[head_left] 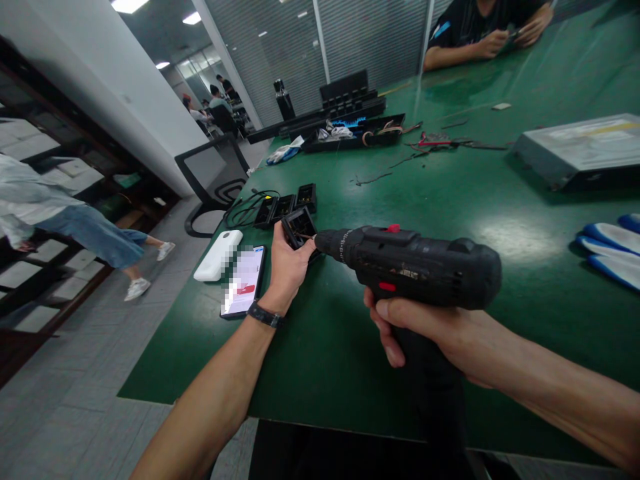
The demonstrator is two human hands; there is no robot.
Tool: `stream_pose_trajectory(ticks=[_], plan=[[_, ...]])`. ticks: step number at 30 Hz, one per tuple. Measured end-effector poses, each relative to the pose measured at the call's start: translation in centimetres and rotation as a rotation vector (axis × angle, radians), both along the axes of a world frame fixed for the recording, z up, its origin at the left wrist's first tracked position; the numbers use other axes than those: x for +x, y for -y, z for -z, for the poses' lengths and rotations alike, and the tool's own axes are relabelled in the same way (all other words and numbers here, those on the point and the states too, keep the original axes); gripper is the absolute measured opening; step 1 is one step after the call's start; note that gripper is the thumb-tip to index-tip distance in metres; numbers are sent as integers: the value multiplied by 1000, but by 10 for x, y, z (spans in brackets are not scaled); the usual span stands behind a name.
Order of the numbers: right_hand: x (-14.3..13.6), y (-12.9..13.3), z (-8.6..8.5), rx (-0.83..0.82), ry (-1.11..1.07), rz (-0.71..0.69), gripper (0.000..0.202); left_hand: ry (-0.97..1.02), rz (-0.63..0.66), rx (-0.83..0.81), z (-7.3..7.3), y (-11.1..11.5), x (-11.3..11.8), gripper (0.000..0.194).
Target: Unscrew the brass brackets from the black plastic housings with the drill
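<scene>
My right hand (425, 327) is wrapped round the grip of a black cordless drill (410, 263) with red switches. The drill points left, its chuck close to the thumb of my left hand (290, 267). That hand is closed on a small black open box (299, 228), tilted so that its hollow faces me. The thin bit reaches toward the inside of the box; whether it touches anything there I cannot tell. Just behind stand several similar black boxes (284, 208) with brass-coloured bits inside, beside a black cable (245, 208).
Left of my wrist lie a phone (245, 283) and a white rounded case (219, 257). Gloves (613, 243) and a metal case (580, 150) are on the right. A tool tray (355, 137) and loose wires (440, 143) lie farther back. One person sits opposite; another walks at the left.
</scene>
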State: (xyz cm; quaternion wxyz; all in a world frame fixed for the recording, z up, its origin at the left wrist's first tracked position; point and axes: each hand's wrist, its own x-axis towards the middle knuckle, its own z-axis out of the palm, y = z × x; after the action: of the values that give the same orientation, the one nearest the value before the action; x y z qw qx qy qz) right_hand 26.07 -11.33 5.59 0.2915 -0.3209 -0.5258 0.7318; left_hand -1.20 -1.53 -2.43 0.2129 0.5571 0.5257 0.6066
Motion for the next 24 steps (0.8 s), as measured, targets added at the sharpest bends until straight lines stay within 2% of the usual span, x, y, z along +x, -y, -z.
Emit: stream_pose_trajectory(ticks=[7, 15, 24], plan=[[0, -1, 2, 13, -11, -36, 13, -4, -12, -4, -1, 1, 0, 55], [0, 1, -4, -45, 0, 8, 16, 19, 2, 2, -1, 0, 0, 57], [1, 1, -3, 10, -5, 9, 11, -17, -17, 3, 1, -1, -1, 55]])
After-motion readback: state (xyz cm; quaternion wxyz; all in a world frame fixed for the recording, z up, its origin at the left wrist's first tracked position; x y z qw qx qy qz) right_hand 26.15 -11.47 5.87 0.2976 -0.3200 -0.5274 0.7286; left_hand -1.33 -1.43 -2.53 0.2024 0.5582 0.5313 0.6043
